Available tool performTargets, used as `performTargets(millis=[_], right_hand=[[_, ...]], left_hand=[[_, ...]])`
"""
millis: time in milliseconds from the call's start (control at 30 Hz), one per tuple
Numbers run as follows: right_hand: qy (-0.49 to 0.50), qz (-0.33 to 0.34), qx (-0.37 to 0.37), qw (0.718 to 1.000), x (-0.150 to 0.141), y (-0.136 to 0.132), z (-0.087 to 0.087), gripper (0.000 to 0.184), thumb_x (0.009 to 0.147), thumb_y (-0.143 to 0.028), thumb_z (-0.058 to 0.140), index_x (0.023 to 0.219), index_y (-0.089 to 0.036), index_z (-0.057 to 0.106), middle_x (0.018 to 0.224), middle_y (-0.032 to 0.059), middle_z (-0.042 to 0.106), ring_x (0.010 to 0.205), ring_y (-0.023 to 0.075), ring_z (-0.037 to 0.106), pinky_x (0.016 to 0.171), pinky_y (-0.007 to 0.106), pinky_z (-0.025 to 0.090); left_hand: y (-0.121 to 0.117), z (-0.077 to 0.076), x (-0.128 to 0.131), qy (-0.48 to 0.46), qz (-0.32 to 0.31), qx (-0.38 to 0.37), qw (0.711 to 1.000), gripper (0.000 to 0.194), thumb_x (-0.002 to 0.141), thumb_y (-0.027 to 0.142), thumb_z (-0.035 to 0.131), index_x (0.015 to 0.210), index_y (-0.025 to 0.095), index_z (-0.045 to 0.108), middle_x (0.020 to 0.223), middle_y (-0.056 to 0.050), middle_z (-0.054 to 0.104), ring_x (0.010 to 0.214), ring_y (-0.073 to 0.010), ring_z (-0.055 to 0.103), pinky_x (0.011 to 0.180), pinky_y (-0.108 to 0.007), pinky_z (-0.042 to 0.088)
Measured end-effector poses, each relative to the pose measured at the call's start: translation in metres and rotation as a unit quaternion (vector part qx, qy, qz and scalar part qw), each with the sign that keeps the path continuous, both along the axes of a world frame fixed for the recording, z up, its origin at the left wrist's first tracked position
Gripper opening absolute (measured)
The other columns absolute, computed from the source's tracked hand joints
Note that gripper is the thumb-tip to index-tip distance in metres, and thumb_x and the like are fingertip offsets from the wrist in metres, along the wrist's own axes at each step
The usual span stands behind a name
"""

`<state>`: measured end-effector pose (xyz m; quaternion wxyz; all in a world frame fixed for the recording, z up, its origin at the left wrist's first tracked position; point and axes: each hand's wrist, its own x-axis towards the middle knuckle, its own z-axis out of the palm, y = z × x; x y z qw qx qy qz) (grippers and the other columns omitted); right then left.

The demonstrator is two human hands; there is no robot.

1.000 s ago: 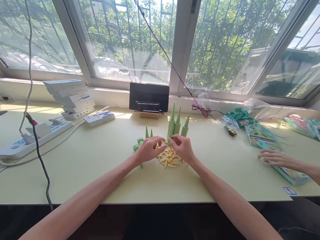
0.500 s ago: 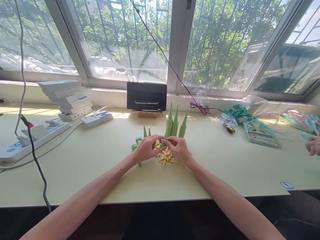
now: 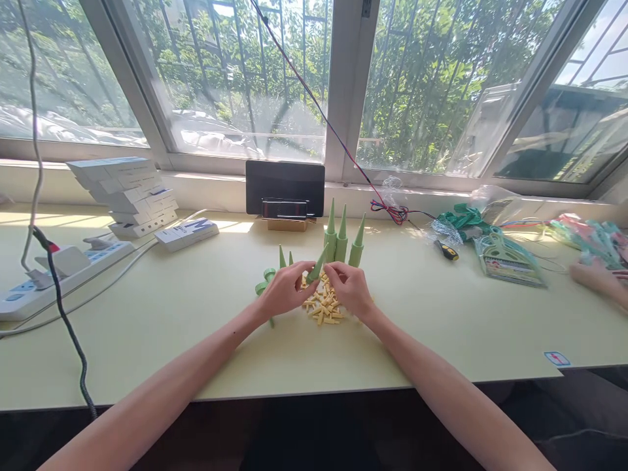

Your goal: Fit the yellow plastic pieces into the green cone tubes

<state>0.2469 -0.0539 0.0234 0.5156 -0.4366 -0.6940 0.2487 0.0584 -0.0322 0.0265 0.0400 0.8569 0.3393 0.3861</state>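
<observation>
A pointed green cone leans to the right between the thumb and fingers of my left hand, which is closed on its lower end. Just to the right, my right hand has its thumb and fingertips pinched together near the cone; what they hold, if anything, is too small to make out. Below both hands lies a loose pile of small yellow pegs. Several green cone-topped towers stand behind my right hand. More green cones and round green pieces are beside my left hand, partly hidden by it.
A black tablet stands at the back by the window. On the left are stacked white boxes, a flat box and a power strip. To the right lie a yellow-black tool, bagged pieces and another person's blurred hand.
The green cone has tilted and shows more clearly in my left hand; my right fingertips have come away from it. At the right, the other person's hand and the packet under it moved away.
</observation>
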Motion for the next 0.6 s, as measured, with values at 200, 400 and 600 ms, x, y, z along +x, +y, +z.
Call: performTargets(millis=[200, 400, 600], right_hand=[[-0.101, -0.024, 0.01, 0.995, 0.004, 0.007, -0.007, 0.016, 0.086, -0.03, 0.061, 0.091, -0.019, 0.07, 0.075, 0.0013, 0.067, 0.058, 0.0122, 0.054, 0.061, 0.025, 0.045], [-0.194, -0.005, 0.01, 0.981, 0.006, 0.009, -0.012, 0.013, 0.082, -0.021, 0.063, 0.093, -0.019, 0.072, 0.084, 0.0029, 0.068, 0.067, 0.0131, 0.057, 0.068, 0.027, 0.045], [-0.229, 0.025, -0.004, 0.973, 0.007, 0.007, -0.007, 0.014, 0.078, -0.017, 0.068, 0.091, -0.018, 0.072, 0.079, 0.0022, 0.066, 0.072, 0.0144, 0.057, 0.07, 0.027, 0.044]], left_hand=[[0.003, -0.002, 0.0, -0.063, 0.034, 0.01, 0.997, 0.025, 0.087, 0.029, 0.06, 0.109, 0.017, 0.059, 0.076, 0.002, 0.064, 0.043, -0.0047, 0.04, 0.048, -0.02, 0.039], [0.003, -0.003, 0.0, -0.066, 0.034, 0.001, 0.997, 0.027, 0.088, 0.031, 0.059, 0.111, 0.018, 0.058, 0.081, 0.001, 0.065, 0.043, -0.0051, 0.041, 0.048, -0.021, 0.039], [0.001, -0.002, 0.001, -0.061, 0.035, -0.001, 0.998, 0.025, 0.087, 0.03, 0.06, 0.109, 0.017, 0.059, 0.071, 0.004, 0.06, 0.042, -0.0053, 0.038, 0.048, -0.021, 0.038]])
